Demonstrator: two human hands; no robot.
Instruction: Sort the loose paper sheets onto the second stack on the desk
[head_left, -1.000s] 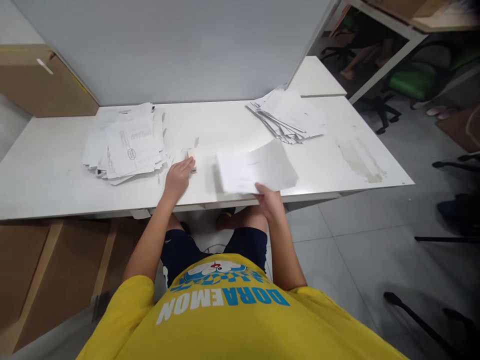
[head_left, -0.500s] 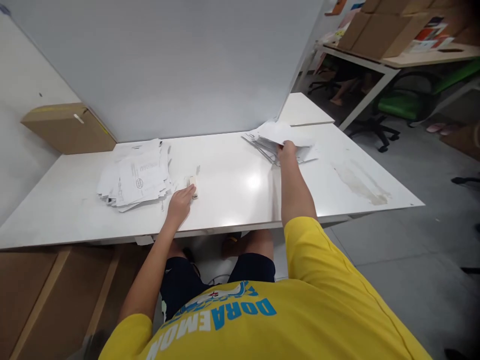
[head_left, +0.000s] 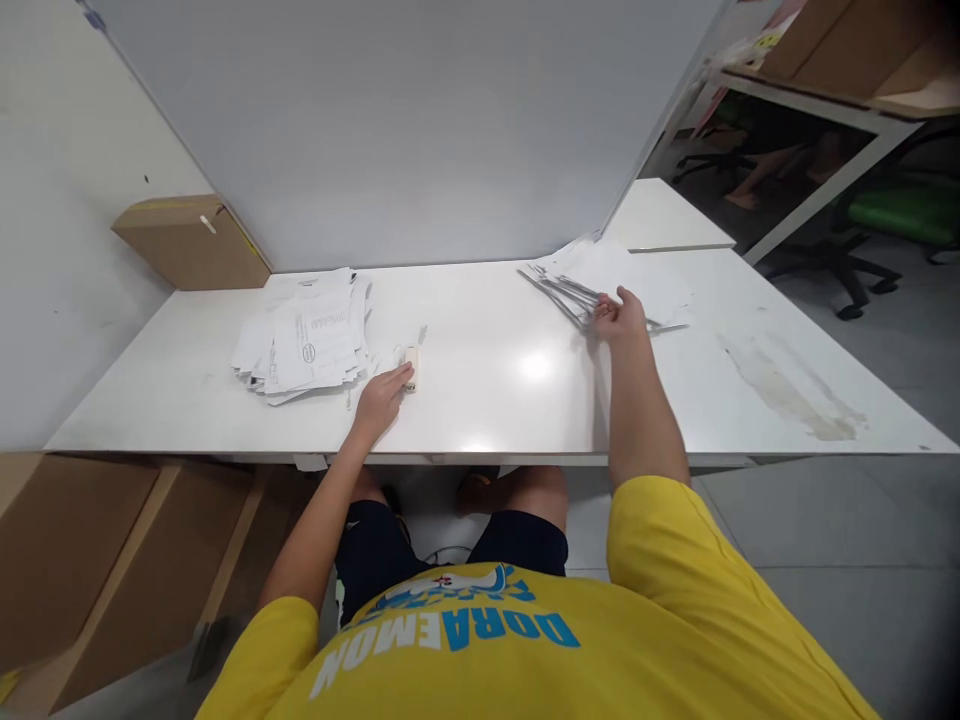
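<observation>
My left hand [head_left: 381, 393] lies flat on the white table [head_left: 487, 390], its fingertips touching a small cream stapler [head_left: 409, 367]. Just left of it is a messy pile of printed papers [head_left: 307, 335]. My right hand [head_left: 619, 314] is stretched far forward, with its fingers spread at the near edge of a second stack of white sheets [head_left: 607, 278] at the back right. Nothing is in that hand.
A grey partition [head_left: 405, 120] stands behind the table. A cardboard box [head_left: 191, 243] sits at the back left, and more cardboard [head_left: 82, 560] is under the table at left. A brownish stain [head_left: 787, 385] marks the right side. Desks and office chairs [head_left: 862, 230] stand at right.
A second ago my right hand held white sheets near the table's front. It carried them to the right stack, set them down and has let go. My left hand stayed by the stapler.
</observation>
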